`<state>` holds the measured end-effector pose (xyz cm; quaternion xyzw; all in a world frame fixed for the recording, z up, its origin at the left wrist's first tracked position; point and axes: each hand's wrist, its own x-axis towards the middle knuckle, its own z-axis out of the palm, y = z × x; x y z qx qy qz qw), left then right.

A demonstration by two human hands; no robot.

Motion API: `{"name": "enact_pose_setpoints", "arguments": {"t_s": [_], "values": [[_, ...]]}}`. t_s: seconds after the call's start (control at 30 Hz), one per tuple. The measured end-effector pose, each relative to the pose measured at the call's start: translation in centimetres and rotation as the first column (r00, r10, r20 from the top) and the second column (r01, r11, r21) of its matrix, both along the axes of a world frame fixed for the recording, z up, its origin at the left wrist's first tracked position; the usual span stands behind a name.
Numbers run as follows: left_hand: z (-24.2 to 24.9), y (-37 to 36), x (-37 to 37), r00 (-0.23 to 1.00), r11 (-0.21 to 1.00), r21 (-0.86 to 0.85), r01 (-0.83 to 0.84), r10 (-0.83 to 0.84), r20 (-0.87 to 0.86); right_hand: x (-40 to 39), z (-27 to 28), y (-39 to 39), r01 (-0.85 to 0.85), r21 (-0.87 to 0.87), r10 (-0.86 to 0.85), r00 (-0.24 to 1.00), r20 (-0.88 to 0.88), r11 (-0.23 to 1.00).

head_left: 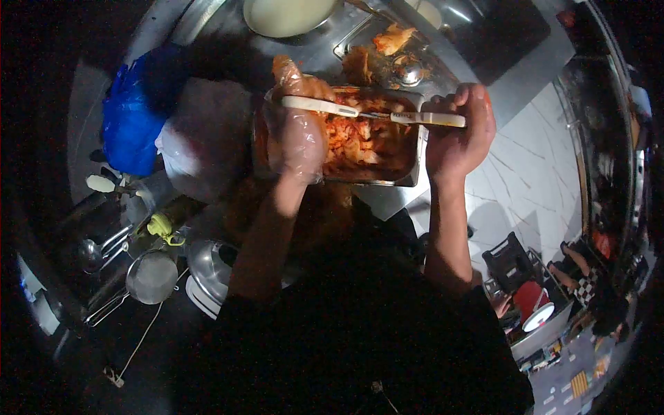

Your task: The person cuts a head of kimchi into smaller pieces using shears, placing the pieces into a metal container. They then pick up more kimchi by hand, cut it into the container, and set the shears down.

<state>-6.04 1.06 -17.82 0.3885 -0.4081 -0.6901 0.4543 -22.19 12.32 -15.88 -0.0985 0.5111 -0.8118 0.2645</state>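
Observation:
A metal tray (420,155) holds red, sauce-coated food (349,142). Above it, a white-handled tool (339,108) lies across from hand to hand, with a metal part between its two handles; its exact type is hard to tell. My left hand (303,128), in a clear plastic glove stained red, is closed around the left handle at the tray's left side. At the right rim, my bare right hand (465,135) has its fingers curled around the right handle (429,119).
Behind the tray are a pale bowl (290,15) and a metal tray with orange-red pieces (393,39). At left are a blue bag (135,114), a strainer (152,277) and ladles (93,254). Another person (598,294) is at far lower right.

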Motion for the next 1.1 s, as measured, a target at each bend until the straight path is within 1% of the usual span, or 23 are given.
{"name": "enact_pose_setpoints", "arguments": {"t_s": [0.03,0.07,0.1,0.13,0.17,0.2,0.23,0.3,0.33,0.37,0.4,0.47,0.57,0.6,0.63,0.67,0.73,0.77,0.83,0.9,0.97,1.0,1.1], "values": [[-0.4,0.5,-0.3,1.000,0.997,-0.077,0.017,-0.018,-0.004,-0.1,0.4,0.1,-0.009,-0.005,0.009,1.000,-0.003,1.000],[-1.2,1.4,-0.8,0.991,0.989,-0.145,0.008,0.012,0.134,-0.2,0.5,0.3,-0.019,-0.010,0.019,1.000,-0.004,1.000],[-2.0,2.4,-1.4,0.962,0.977,-0.214,0.008,0.051,0.269,-0.1,-0.3,0.7,-0.076,-0.018,0.074,0.994,-0.077,0.997],[-2.6,2.8,-1.4,0.885,0.936,-0.344,0.082,0.090,0.456,-0.2,-1.4,0.8,-0.089,0.029,0.093,0.982,-0.163,0.996],[-3.2,3.2,-1.4,0.759,0.874,-0.456,0.166,0.182,0.625,-0.3,-2.6,0.8,-0.097,0.078,0.114,0.963,-0.244,0.992],[-3.8,3.6,-1.4,0.611,0.803,-0.542,0.246,0.306,0.730,-0.5,-3.5,0.9,-0.100,0.128,0.137,0.937,-0.322,0.987],[-2.6,3.8,-2.3,0.625,0.888,-0.374,0.267,0.135,0.769,-0.4,-3.2,0.7,-0.080,0.181,0.143,0.917,-0.373,0.980],[-3.3,4.4,-3.4,0.704,0.870,-0.365,0.331,0.030,0.710,-0.1,-4.1,0.5,-0.079,0.269,0.172,0.923,-0.345,0.960],[-5.0,5.1,-3.8,0.773,0.774,-0.529,0.347,0.084,0.629,0.4,-4.4,0.4,-0.081,0.313,0.187,0.926,-0.327,0.946],[-4.8,6.1,-5.2,0.636,0.772,-0.530,0.350,0.220,0.740,0.8,-5.2,0.1,-0.029,0.365,0.200,0.876,-0.439,0.931],[-5.7,6.2,-5.8,0.710,0.797,-0.483,0.363,0.099,0.697,1.3,-5.9,-0.2,0.037,0.407,0.209,0.813,-0.544,0.912],[-4.2,5.7,-6.4,0.787,0.812,-0.415,0.410,-0.086,0.611,1.8,-5.4,-0.4,0.016,0.377,0.166,0.880,-0.445,0.926],[-2.6,5.9,-5.7,0.763,0.760,-0.476,0.443,-0.040,0.645,0.9,-3.4,0.8,-0.099,0.376,0.261,0.875,-0.408,0.921],[-3.0,5.7,-5.2,0.742,0.798,-0.458,0.393,0.020,0.671,0.3,-2.9,0.9,-0.134,0.353,0.279,0.872,-0.402,0.926],[-3.7,5.5,-4.3,0.714,0.832,-0.441,0.337,0.079,0.696,-0.3,-2.5,1.2,-0.069,0.362,0.243,0.853,-0.462,0.930],[-4.6,5.1,-3.3,0.727,0.880,-0.406,0.247,0.109,0.678,-0.7,-1.5,1.4,-0.052,0.248,0.138,0.928,-0.345,0.967],[-6.2,3.3,-2.0,0.933,0.983,-0.182,0.017,0.050,0.356,-1.8,-2.5,2.0,-0.005,0.032,0.008,0.997,-0.081,0.999],[-6.2,2.9,-1.3,0.972,0.994,-0.102,-0.038,0.060,0.227,-2.1,-2.3,2.5,-0.038,0.004,0.038,0.999,-0.035,0.999],[-6.3,2.7,0.1,0.938,0.987,-0.160,0.018,0.038,0.344,-0.9,-1.5,3.0,-0.041,-0.040,0.041,0.999,-0.008,0.998],[-3.5,4.8,-0.5,0.868,0.986,-0.162,-0.048,0.121,0.481,-0.4,-2.6,2.9,-0.039,-0.028,0.039,0.999,-0.009,0.999],[-5.1,3.8,0.3,0.975,0.993,0.089,0.079,-0.096,0.203,0.3,-3.8,2.7,-0.034,0.015,0.034,0.999,-0.024,0.999],[-6.2,4.1,0.4,0.988,0.979,0.180,0.101,-0.120,0.098,0.5,-4.2,2.7,-0.029,0.038,0.030,0.999,-0.034,0.999],[-10.6,7.6,-0.4,0.873,0.991,-0.130,0.032,0.036,0.486,2.2,-4.0,1.8,-0.029,0.194,0.061,0.985,-0.162,0.981]]}}
